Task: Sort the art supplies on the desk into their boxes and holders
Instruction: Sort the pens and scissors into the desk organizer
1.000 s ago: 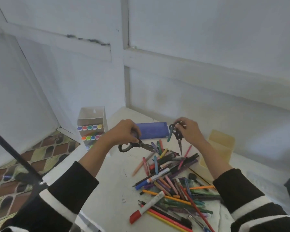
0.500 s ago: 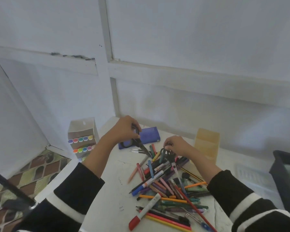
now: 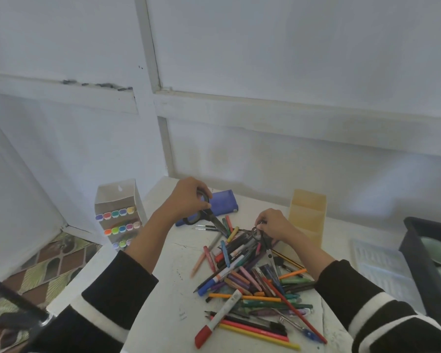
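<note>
Head view shows the left hand (image 3: 186,200) curled round the handles of the black scissors (image 3: 209,217) above the desk's (image 3: 163,289) far left part, blades slanting down towards the pile of pens (image 3: 245,278) in the middle. The right hand (image 3: 273,224) pinches the loop of a second pair of scissors (image 3: 266,247) lying on that pile. I'd worry that lifting it snags pens and rolls them off the near edge, or that the two sets of blades cross near a wrist

Marker rack (image 3: 120,215) left of pen pile (image 3: 250,276); pouch (image 3: 224,203) behind; box (image 3: 307,215) right.
</note>
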A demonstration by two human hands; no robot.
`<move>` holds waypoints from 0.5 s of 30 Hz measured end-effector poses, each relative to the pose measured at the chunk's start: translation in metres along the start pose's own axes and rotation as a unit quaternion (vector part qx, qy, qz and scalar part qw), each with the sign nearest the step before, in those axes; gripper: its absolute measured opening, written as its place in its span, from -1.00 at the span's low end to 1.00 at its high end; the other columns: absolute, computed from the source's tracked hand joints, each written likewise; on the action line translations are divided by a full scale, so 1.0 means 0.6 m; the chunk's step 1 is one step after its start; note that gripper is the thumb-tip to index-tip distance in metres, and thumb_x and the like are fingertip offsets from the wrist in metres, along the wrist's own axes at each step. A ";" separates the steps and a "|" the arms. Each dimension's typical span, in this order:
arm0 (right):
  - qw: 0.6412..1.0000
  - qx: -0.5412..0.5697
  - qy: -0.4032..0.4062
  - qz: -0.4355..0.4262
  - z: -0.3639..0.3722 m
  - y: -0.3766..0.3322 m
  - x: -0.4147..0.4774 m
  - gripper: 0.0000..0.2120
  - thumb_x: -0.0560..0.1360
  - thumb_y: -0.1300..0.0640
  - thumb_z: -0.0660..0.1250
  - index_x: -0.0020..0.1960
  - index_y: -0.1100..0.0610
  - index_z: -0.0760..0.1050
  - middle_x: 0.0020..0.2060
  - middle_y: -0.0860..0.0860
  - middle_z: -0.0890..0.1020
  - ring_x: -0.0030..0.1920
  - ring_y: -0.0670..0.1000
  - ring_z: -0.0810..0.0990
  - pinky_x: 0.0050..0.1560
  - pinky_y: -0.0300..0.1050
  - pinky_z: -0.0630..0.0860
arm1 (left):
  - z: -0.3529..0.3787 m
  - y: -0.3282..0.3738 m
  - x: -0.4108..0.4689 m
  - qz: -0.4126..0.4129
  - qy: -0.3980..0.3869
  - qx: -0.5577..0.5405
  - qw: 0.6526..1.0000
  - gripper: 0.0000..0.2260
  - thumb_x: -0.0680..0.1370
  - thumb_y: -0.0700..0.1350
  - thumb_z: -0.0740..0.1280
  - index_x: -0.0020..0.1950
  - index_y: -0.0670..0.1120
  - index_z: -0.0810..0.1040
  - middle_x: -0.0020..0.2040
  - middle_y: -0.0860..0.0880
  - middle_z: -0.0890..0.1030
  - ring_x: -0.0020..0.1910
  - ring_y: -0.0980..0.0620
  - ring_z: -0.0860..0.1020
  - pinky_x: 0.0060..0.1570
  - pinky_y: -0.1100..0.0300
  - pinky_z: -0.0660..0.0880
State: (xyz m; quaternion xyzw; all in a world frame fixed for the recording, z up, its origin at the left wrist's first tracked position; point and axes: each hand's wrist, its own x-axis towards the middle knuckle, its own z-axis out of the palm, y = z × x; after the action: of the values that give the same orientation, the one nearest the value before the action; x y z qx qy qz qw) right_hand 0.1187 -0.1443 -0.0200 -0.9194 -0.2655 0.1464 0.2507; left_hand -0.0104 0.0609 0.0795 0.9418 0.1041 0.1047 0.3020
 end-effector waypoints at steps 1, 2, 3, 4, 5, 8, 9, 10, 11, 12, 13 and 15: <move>1.000 0.005 0.020 -0.001 -0.007 -0.001 -0.002 -0.84 0.52 0.27 0.29 0.01 0.27 0.62 0.05 0.15 0.64 0.07 0.09 0.57 0.10 -0.13 0.48 | 0.002 0.003 0.003 0.003 0.013 -0.007 1.000 -0.91 0.38 -0.27 0.47 -0.13 -0.16 0.66 -0.32 0.07 0.54 -0.38 0.19 0.45 -0.40 0.51 0.37; 0.999 0.013 0.040 -0.003 -0.016 -0.003 -0.003 -0.85 0.51 0.27 0.29 0.01 0.27 0.62 0.04 0.15 0.64 0.05 0.09 0.58 0.08 -0.14 0.49 | 0.003 0.007 0.006 0.007 0.025 -0.017 1.000 -0.91 0.39 -0.27 0.47 -0.13 -0.16 0.66 -0.33 0.09 0.53 -0.38 0.19 0.45 -0.39 0.52 0.37; 0.998 0.024 0.062 -0.006 -0.031 -0.005 -0.004 -0.85 0.51 0.27 0.29 0.00 0.26 0.62 0.02 0.15 0.63 0.02 0.09 0.59 0.01 -0.17 0.52 | 0.004 0.012 0.011 0.011 0.036 -0.031 0.999 -0.90 0.39 -0.28 0.47 -0.13 -0.16 0.65 -0.36 0.11 0.52 -0.40 0.19 0.44 -0.39 0.52 0.37; 0.996 0.037 0.085 -0.009 -0.047 -0.009 -0.005 -0.86 0.52 0.27 0.29 -0.02 0.24 0.61 -0.01 0.15 0.63 -0.03 0.09 0.61 -0.12 -0.22 0.54 | 0.005 0.017 0.016 0.014 0.048 -0.048 0.998 -0.90 0.39 -0.27 0.47 -0.12 -0.17 0.65 -0.39 0.12 0.50 -0.42 0.19 0.43 -0.38 0.50 0.37; 0.992 0.054 0.113 -0.011 -0.068 -0.012 -0.006 -0.88 0.52 0.27 0.28 -0.03 0.22 0.60 -0.06 0.14 0.63 -0.09 0.10 0.62 -0.26 -0.26 0.55 | 0.006 0.024 0.023 0.017 0.059 -0.070 0.996 -0.90 0.40 -0.27 0.47 -0.11 -0.16 0.65 -0.40 0.10 0.50 -0.43 0.17 0.44 -0.35 0.46 0.40; 0.969 0.110 0.221 -0.009 -0.142 -0.014 -0.013 -0.92 0.49 0.27 0.30 -0.07 0.16 0.56 -0.14 0.09 0.60 -0.09 0.13 0.64 -0.27 -0.01 0.62 | 0.013 0.054 0.049 0.024 0.097 -0.136 0.986 -0.89 0.40 -0.23 0.49 -0.10 -0.13 0.67 -0.36 -0.06 0.56 -0.41 0.08 0.49 -0.26 0.20 0.57; 0.957 0.119 0.263 -0.012 -0.166 -0.011 -0.016 -0.93 0.48 0.27 0.31 -0.09 0.15 0.56 -0.14 0.09 0.61 -0.07 0.12 0.63 -0.17 0.09 0.62 | 0.018 0.066 0.059 0.023 0.108 -0.155 0.982 -0.89 0.40 -0.22 0.49 -0.10 -0.11 0.67 -0.32 -0.08 0.59 -0.38 0.06 0.51 -0.25 0.17 0.59; 0.945 0.128 0.301 -0.014 -0.189 -0.006 -0.020 -0.93 0.46 0.26 0.32 -0.10 0.14 0.56 -0.14 0.09 0.63 -0.08 0.12 0.63 -0.12 0.14 0.60 | 0.023 0.079 0.070 0.017 0.114 -0.178 0.977 -0.89 0.40 -0.22 0.49 -0.10 -0.09 0.67 -0.28 -0.10 0.60 -0.35 0.04 0.54 -0.23 0.16 0.60; 0.932 0.142 0.333 -0.013 -0.209 -0.001 -0.026 -0.94 0.45 0.25 0.33 -0.10 0.14 0.56 -0.16 0.09 0.63 -0.12 0.13 0.64 -0.11 0.16 0.59 | 0.029 0.093 0.081 0.006 0.111 -0.212 0.971 -0.90 0.40 -0.23 0.48 -0.11 -0.08 0.67 -0.24 -0.11 0.62 -0.31 0.02 0.56 -0.22 0.15 0.61; 0.920 0.157 0.358 -0.008 -0.226 0.004 -0.032 -0.94 0.44 0.24 0.34 -0.11 0.13 0.56 -0.19 0.09 0.64 -0.18 0.14 0.64 -0.14 0.17 0.60 | 0.036 0.107 0.092 -0.007 0.099 -0.255 0.962 -0.90 0.41 -0.24 0.48 -0.12 -0.09 0.67 -0.21 -0.12 0.64 -0.28 0.00 0.59 -0.21 0.14 0.61; 0.911 0.168 0.377 -0.002 -0.239 0.012 -0.038 -0.95 0.44 0.23 0.34 -0.12 0.13 0.55 -0.21 0.10 0.64 -0.22 0.14 0.64 -0.17 0.18 0.60 | 0.046 0.119 0.105 -0.023 0.082 -0.298 0.951 -0.91 0.41 -0.26 0.47 -0.13 -0.10 0.66 -0.17 -0.14 0.65 -0.26 -0.02 0.61 -0.21 0.14 0.62; 0.899 0.182 0.399 0.012 -0.254 0.028 -0.047 -0.96 0.44 0.24 0.34 -0.13 0.14 0.53 -0.24 0.12 0.64 -0.26 0.17 0.64 -0.20 0.17 0.61 | 0.069 0.142 0.126 -0.058 0.050 -0.361 0.929 -0.91 0.41 -0.29 0.45 -0.15 -0.13 0.65 -0.13 -0.18 0.67 -0.24 -0.06 0.63 -0.20 0.15 0.60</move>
State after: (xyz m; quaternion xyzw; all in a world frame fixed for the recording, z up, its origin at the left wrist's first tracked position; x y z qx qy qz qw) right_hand 0.1639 -0.2311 0.1012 -0.8420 -0.1013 -0.1840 0.4969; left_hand 0.0839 -0.0099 0.1072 0.7550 0.1281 0.1643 0.6218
